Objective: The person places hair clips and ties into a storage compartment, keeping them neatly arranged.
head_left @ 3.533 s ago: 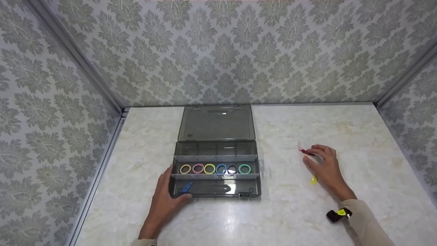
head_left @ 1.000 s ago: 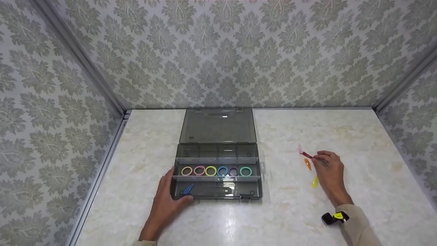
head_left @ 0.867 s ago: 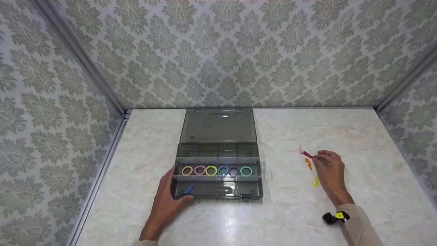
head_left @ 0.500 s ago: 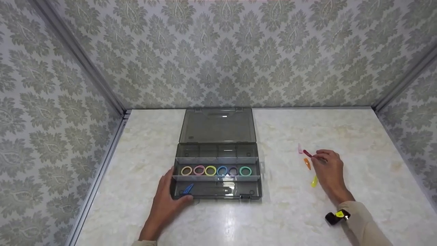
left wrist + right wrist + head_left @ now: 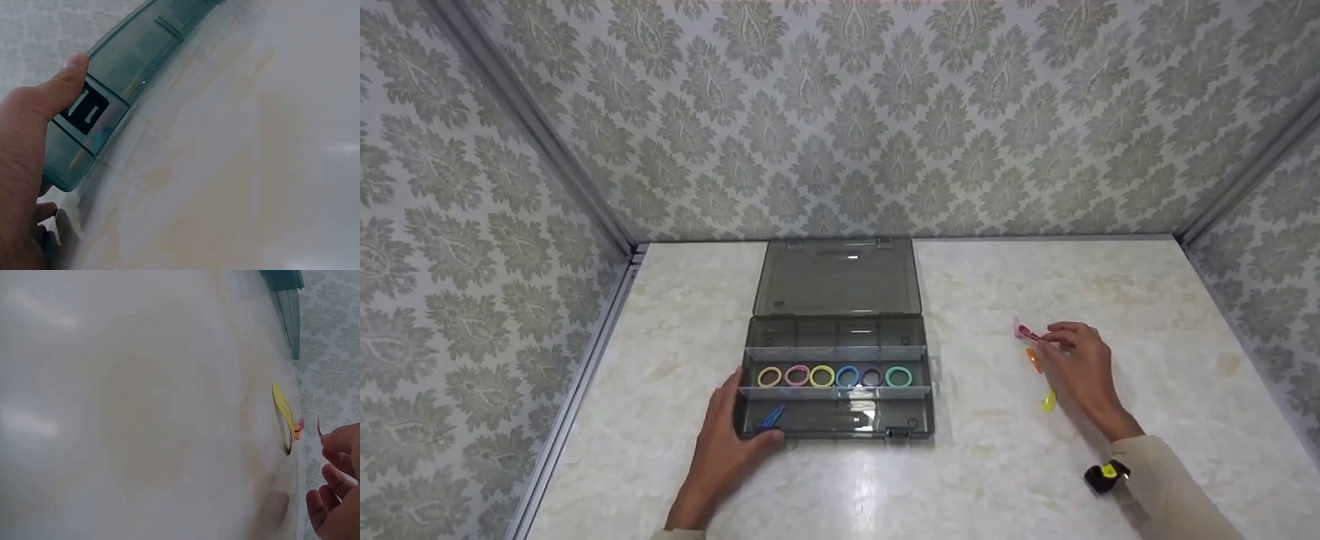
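Note:
In the head view my left hand (image 5: 724, 454) grips the front left corner of a smoky clear organizer box (image 5: 817, 430), thumb on the front wall. The left wrist view shows that thumb (image 5: 72, 73) on the box wall. A blue snap hair clip (image 5: 773, 415) lies in the front compartment; a row of several coloured rings (image 5: 888, 375) fills the middle one. My right hand (image 5: 1087, 375) pinches a red snap hair clip (image 5: 1026, 331) between thumb and index finger. Beneath and around it lie a pink clip (image 5: 1016, 324), an orange clip (image 5: 1033, 358) and a yellow clip (image 5: 1049, 402).
The box lid (image 5: 840, 277) lies back, open, toward the patterned rear wall (image 5: 855, 135). Clear dividers (image 5: 840, 350) split the box lengthwise. A marbled table (image 5: 975, 465) spans between the side walls. A black wrist camera (image 5: 1102, 478) sits at the right sleeve.
Over the last second my right hand has moved slightly left and away from me with the red clip, which has turned and now overlaps the pink one. The left hand stays put.

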`<action>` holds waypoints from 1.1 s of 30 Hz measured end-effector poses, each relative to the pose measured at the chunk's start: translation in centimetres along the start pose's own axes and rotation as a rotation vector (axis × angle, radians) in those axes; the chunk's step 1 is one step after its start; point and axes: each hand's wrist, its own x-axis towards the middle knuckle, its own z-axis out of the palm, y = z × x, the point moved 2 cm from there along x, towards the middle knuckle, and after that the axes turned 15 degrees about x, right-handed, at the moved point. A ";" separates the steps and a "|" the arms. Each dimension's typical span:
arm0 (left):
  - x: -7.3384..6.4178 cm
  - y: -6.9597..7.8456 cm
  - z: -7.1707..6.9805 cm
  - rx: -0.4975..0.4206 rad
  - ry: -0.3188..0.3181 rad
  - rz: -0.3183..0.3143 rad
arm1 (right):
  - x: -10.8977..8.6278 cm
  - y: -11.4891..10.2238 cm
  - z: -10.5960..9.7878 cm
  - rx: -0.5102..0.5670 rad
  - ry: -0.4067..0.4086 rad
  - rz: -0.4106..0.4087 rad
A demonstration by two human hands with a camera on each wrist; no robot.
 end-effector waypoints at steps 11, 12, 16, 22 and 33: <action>0.1 0.0 0.0 0.013 -0.002 0.007 | -0.3 -1.3 1.4 0.012 -0.042 -0.075; 0.1 0.0 0.1 0.013 -0.005 0.005 | -0.3 -1.4 1.6 0.019 -0.045 -0.092; 0.2 0.1 0.0 0.010 -0.011 -0.003 | -0.3 -1.8 2.3 0.045 -0.059 -0.179; 0.2 0.1 0.0 0.002 -0.014 -0.007 | -0.4 -2.9 3.3 0.071 -0.111 -0.280; 0.1 0.2 -0.1 0.005 -0.017 -0.015 | -0.5 -4.7 5.6 0.066 -0.198 -0.348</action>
